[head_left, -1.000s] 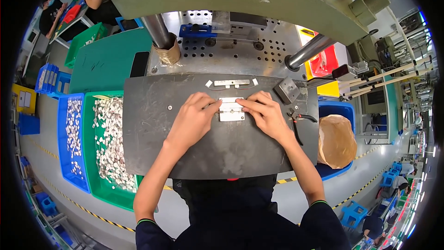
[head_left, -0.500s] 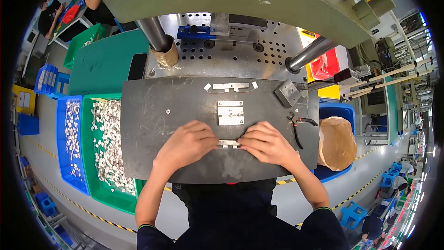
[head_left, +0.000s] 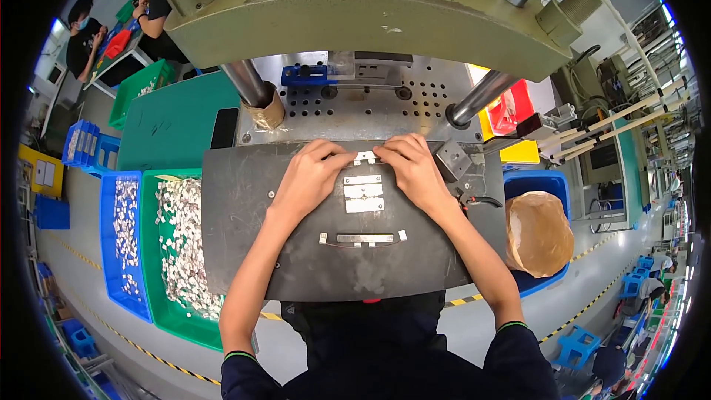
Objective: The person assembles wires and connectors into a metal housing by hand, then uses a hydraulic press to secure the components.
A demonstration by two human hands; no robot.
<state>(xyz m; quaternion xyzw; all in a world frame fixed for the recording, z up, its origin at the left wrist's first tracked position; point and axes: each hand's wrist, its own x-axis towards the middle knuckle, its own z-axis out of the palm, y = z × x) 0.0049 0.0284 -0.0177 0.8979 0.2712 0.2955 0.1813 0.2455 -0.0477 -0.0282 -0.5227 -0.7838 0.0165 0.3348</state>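
My left hand and my right hand are both at the far part of the dark work plate. Between them lies a slim metal bar with small pale tabs on its near side; the fingers of each hand pinch one end of it and hide those ends. Just nearer sits a silver block fixture made of flat plates. Closest to my body rests a second metal bar, untouched, with a thin wire running along it to a small white piece at either end.
A press frame with thick posts stands over the far side. At the right are a metal block, pliers partly behind my arm, and a paper-lined blue bin. Green and blue trays of small parts stand left.
Both hands have let go of the near bar and moved away from my body to the far bar, taking hold of its ends. The view has tilted up slightly.
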